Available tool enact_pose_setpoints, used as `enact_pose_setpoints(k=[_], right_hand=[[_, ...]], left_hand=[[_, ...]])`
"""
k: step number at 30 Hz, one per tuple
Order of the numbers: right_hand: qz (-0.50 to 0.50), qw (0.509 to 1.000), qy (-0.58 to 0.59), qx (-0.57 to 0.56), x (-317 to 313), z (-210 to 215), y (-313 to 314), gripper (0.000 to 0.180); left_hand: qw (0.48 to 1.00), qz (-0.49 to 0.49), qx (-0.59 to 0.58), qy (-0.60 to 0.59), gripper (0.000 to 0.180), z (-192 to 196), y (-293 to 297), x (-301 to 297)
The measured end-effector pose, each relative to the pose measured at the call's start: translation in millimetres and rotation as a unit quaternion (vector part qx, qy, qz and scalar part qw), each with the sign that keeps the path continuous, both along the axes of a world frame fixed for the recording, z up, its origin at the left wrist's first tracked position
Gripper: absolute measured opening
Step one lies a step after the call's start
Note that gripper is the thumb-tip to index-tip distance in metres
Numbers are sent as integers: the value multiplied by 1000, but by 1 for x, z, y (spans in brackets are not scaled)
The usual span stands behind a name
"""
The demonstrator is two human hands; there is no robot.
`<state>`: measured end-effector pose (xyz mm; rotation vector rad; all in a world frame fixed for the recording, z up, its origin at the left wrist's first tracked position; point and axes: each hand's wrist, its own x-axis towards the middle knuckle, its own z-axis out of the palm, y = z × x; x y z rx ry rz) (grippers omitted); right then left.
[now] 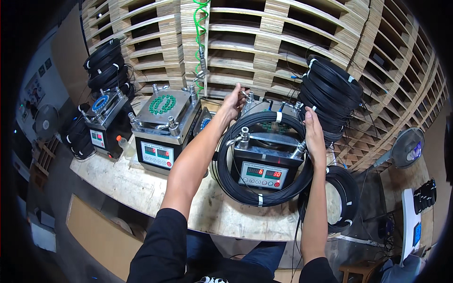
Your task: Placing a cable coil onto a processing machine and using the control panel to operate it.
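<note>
A large coil of black cable [226,181], bound with white ties, stands upright around the front of a polishing machine [264,158]. The machine has a lit red-digit panel, metal corner posts and a plate of green-tipped connectors partly seen through the coil. My right hand [315,139] is closed at the coil's right side, its fingertips near the upper edge. Reaching over the coil's left, my left hand [232,103] has its fingers on a metal lever at the rear left post [250,97]. Part of its grip is hidden. Blue-ended connectors [270,106] show behind the coil's top.
A second polishing machine [163,127] with green connectors stands to the left, a third [101,125] beyond it. Stacked black coils [330,94] rise at the right; another coil [347,188] lies at the table's right edge. Wooden pallets [236,40] and a green spiral hose [200,23] are behind.
</note>
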<state>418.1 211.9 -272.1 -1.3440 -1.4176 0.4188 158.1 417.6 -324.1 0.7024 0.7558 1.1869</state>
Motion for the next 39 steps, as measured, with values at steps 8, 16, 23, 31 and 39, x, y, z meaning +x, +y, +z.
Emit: enact_pose_setpoints(k=[8, 16, 23, 31, 39], right_hand=[[23, 999, 28, -15, -10, 4, 0, 60], [0, 999, 27, -18, -2, 3, -1, 60], [-4, 999, 35, -13, 0, -3, 2, 61], [-15, 999, 11, -26, -5, -1, -1, 59], [-37, 999, 0, -23, -4, 4, -3, 61]], left_hand=[[998, 41, 7, 50, 22, -4, 11, -3], [986, 148, 30, 64, 22, 9, -6, 27], [980, 115, 76, 145, 30, 1, -1, 23], [975, -134, 45, 173, 96, 30, 0, 20], [922, -81, 199, 321, 60, 58, -70, -21]])
